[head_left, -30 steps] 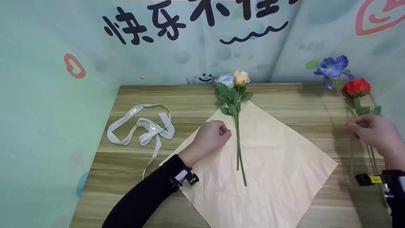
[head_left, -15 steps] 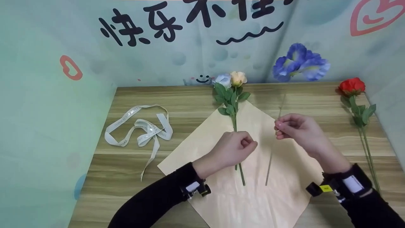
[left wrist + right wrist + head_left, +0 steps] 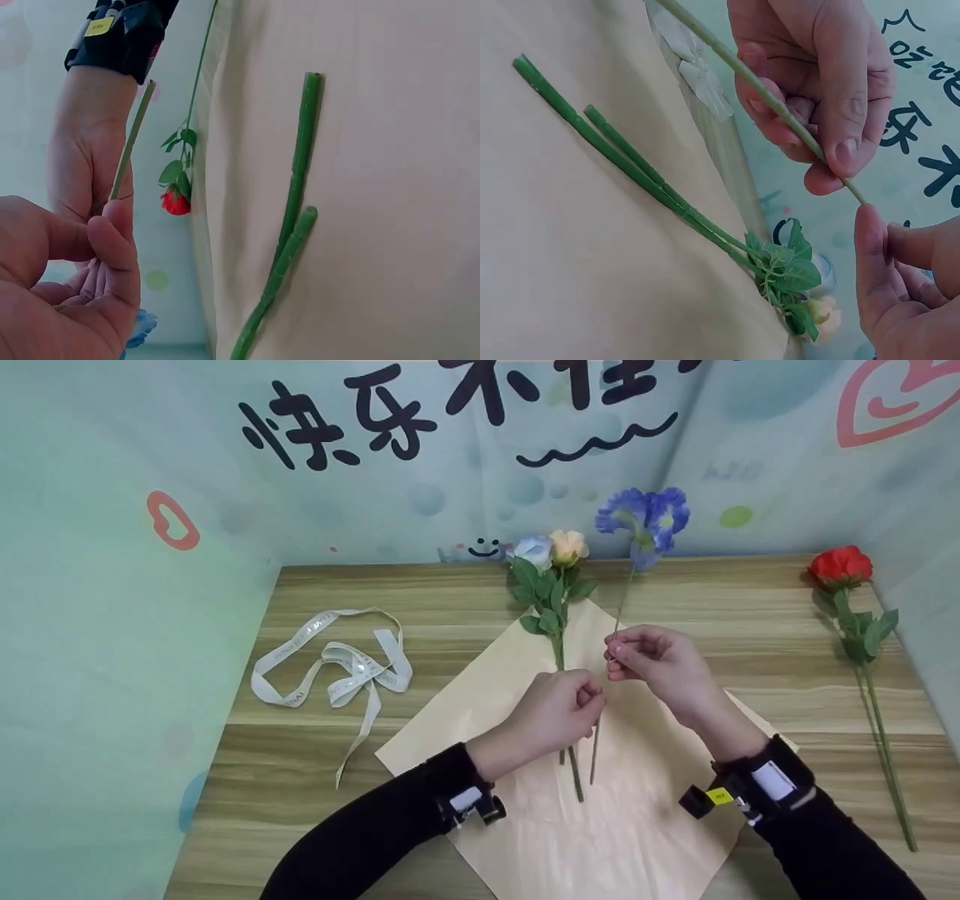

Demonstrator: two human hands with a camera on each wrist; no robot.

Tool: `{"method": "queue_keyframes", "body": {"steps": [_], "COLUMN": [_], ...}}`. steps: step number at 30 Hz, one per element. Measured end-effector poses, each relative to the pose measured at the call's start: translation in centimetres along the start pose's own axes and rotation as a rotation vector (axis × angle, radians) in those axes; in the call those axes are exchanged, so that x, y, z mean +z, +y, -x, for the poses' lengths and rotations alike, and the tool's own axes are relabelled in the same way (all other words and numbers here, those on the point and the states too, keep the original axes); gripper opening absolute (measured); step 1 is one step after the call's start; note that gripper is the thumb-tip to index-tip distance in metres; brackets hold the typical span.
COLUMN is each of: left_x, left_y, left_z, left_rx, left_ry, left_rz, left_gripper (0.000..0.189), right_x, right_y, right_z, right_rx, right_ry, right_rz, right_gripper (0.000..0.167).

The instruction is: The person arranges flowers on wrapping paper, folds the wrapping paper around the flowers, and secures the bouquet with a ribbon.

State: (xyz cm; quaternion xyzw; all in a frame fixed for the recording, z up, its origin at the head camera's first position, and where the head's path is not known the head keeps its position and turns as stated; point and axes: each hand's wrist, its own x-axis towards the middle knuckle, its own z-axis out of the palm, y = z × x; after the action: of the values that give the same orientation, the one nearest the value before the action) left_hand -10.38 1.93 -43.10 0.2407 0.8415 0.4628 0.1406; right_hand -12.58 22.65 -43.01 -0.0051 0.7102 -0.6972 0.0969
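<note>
A blue iris on a long thin stem stands tilted over the paper, its bloom raised in front of the backdrop. My right hand pinches the stem midway between thumb and fingertips. Lower down, the thumb and fingers of my left hand also pinch the stem, whose cut end sticks out past them. A pale blue rose and a peach rose lie side by side on the beige wrapping paper. Their green stems pass partly beneath my left hand in the head view.
A red rose lies at the right side of the wooden table. At the left, a white printed ribbon lies in loose loops. A pale green printed backdrop closes off the back and sides.
My right hand has brought the iris from the far right to the middle, beside the two roses. My left hand has moved slightly right and taken hold of the lower stem.
</note>
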Motion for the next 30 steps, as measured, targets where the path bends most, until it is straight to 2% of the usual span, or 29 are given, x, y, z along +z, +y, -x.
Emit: {"method": "queue_keyframes", "body": {"steps": [4,7,12,15,18,25,30], "left_x": [-0.4,-0.7,-1.2,-1.4,-1.5,-1.3,-1.2], "left_y": [-1.6,-2.8,-4.1,-4.6,-4.9,-5.3,-5.5], "left_z": [-0.4,-0.7,-1.0,-1.1,-1.2,-1.6,-2.0], "left_rx": [0.015,0.002,-0.078,-0.123,-0.154,-0.221,-0.241], "left_ry": [0.033,0.061,0.054,0.047,0.058,0.064,0.069], "left_rz": [-0.073,-0.123,-0.072,-0.035,-0.049,-0.033,-0.018], "left_gripper": [0.014,0.016,0.022,0.023,0.022,0.011,0.011], "right_x": [0.0,-0.5,-2.7,-4.7,-7.2,-13.0,-17.1], "right_y": [0.8,1.2,1.8,2.2,2.6,2.1,1.6], "right_z": [-0.6,-0.8,-0.4,0.1,0.6,2.1,3.1], "right_rx": [0.019,0.037,0.049,0.056,0.058,0.076,0.112], "right_ry": [-0.019,-0.037,-0.052,-0.056,-0.037,0.107,0.18], "right_rz": [0.02,0.06,0.16,0.239,0.32,0.527,0.601], "right_gripper": [0.029,0.032,0.032,0.03,0.029,0.035,0.039]}}
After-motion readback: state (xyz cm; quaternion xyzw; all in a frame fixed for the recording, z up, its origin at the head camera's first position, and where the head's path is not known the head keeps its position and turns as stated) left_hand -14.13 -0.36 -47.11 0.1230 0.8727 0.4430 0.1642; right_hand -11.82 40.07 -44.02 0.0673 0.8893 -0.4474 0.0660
